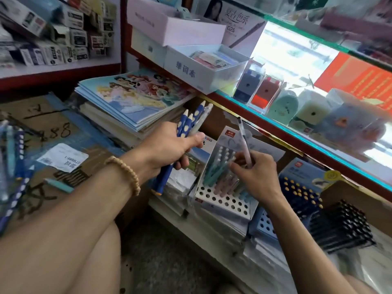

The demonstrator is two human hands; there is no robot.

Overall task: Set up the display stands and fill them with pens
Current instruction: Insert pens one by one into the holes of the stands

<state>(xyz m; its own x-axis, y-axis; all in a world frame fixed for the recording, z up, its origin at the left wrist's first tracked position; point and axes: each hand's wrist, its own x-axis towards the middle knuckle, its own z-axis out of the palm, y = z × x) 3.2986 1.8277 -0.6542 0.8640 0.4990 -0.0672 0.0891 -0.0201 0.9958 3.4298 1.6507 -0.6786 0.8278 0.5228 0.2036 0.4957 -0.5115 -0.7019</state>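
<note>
1. We grip a bunch of blue pens (184,126) with white dots in our left hand (169,145), up and left of the stand.
2. Our right hand (254,172) pinches one pink pen (244,143), right over the display stand (220,200).
3. The stand is white with round holes. Teal and pink pens (220,172) fill its back rows.

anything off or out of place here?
A few loose pens lie scattered on the cardboard box at left, one teal pen apart from them. The white stand has its front holes empty. Nothing looks damaged.
</note>
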